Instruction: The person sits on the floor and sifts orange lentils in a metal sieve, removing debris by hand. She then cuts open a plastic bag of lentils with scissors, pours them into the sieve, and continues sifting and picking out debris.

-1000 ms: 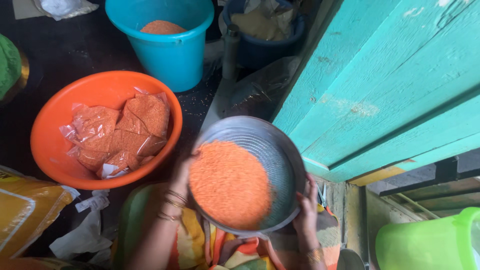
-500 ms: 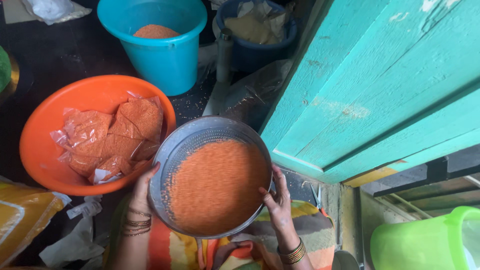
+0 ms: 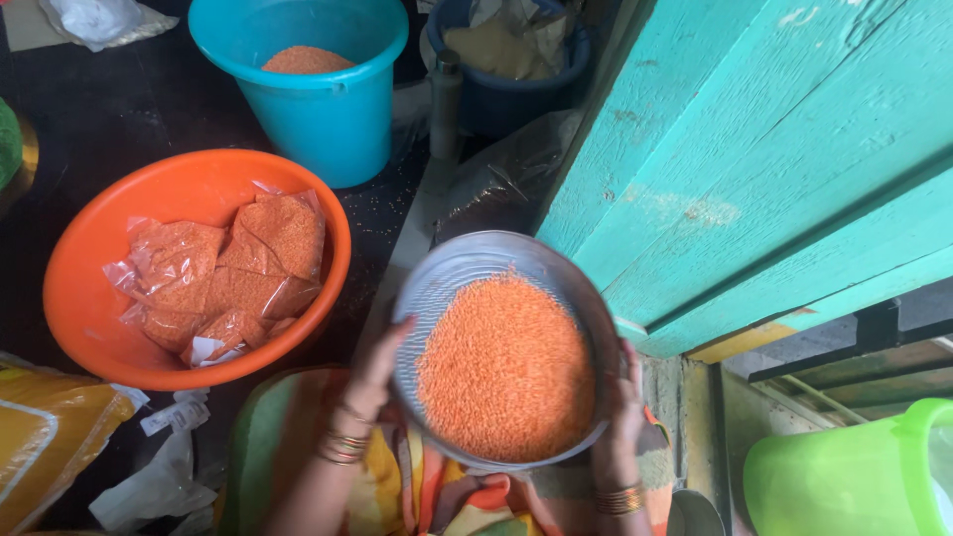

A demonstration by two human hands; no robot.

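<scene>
You grip the round metal sieve (image 3: 506, 347) by its rim, left hand (image 3: 375, 372) and right hand (image 3: 623, 417), now tilted back so red lentils (image 3: 506, 372) slide toward you, above your lap.

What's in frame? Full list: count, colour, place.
sieve: 1, grey metal, centre, held in both hands
lentils: heap, orange, in sieve
basin: 1, orange, left
lentil packets: several, clear plastic, in basin
bucket: 1, blue, top, lentils inside
dark tub: 1, navy, top centre
door: 1, turquoise, right
green bucket: 1, lime, bottom right
sack: 1, yellow, bottom left
left hand: on sieve's left rim, bangles
right hand: on sieve's right rim, bangles
</scene>
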